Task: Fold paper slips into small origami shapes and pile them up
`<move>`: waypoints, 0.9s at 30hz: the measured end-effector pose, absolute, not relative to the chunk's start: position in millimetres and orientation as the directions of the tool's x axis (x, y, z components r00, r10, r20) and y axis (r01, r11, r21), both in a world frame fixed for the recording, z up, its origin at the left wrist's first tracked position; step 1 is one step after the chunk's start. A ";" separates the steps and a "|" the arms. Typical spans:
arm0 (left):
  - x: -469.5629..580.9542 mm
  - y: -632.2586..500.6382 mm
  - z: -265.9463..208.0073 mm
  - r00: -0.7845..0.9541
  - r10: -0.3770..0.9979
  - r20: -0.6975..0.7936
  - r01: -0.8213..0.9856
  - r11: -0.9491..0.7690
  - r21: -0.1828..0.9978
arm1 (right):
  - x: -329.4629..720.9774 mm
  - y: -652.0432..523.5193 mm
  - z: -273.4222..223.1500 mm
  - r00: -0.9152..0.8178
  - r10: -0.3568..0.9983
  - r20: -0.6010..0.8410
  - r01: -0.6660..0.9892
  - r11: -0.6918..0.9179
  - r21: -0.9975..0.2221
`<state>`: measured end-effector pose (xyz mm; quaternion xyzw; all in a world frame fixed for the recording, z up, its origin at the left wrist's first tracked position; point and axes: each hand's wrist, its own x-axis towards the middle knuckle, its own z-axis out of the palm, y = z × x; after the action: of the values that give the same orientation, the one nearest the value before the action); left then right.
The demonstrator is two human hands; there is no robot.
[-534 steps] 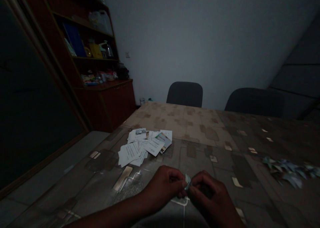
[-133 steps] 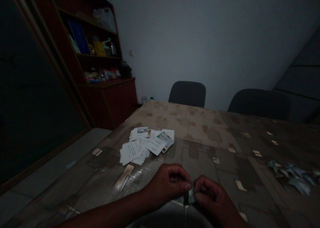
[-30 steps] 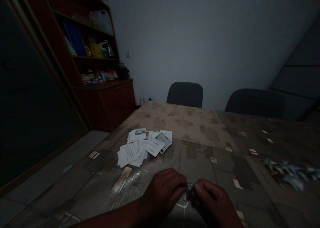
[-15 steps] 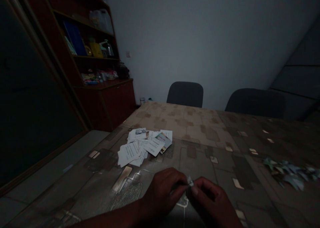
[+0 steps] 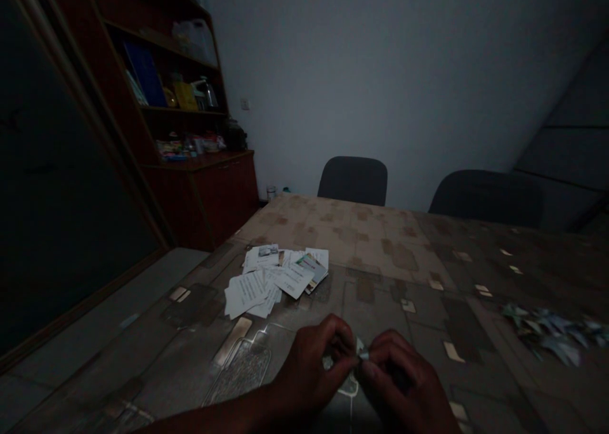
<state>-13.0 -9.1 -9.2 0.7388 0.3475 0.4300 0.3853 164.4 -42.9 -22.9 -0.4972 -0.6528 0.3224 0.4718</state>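
A small piece of folded paper (image 5: 360,346), pale and partly hidden by fingers, is pinched between my two hands just above the table. My left hand (image 5: 321,358) grips it from the left with thumb and bent fingers. From the right, my right hand (image 5: 404,374) pinches its other side between thumb and curled fingers. Beyond my left hand lies a loose pile of white printed cards (image 5: 292,278), some with coloured pictures. Off to the right sits a heap of small folded paper pieces (image 5: 559,335), dim and slightly blurred.
A patterned cloth covers the table (image 5: 380,243). Two dark chairs, one near the middle (image 5: 353,180) and one at the right (image 5: 485,196), stand behind its far edge. A wooden cabinet (image 5: 223,193) with filled shelves is at the left. The room is dim.
My left fingers have lifted and bent more around the paper. My right fingers have shifted slightly and the paper has turned a little. Both piles stay where they were.
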 end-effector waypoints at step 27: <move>-14.0 -8.4 -18.3 0.436 0.793 0.425 0.201 -0.546 0.813 | 165.1 -40.3 -28.0 -0.026 0.999 0.034 0.193 0.038 -0.981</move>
<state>-14.0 -8.4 -18.3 0.7714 0.3221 0.4219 0.3509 165.1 -40.3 -28.0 -0.5313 -0.5608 0.4458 0.4523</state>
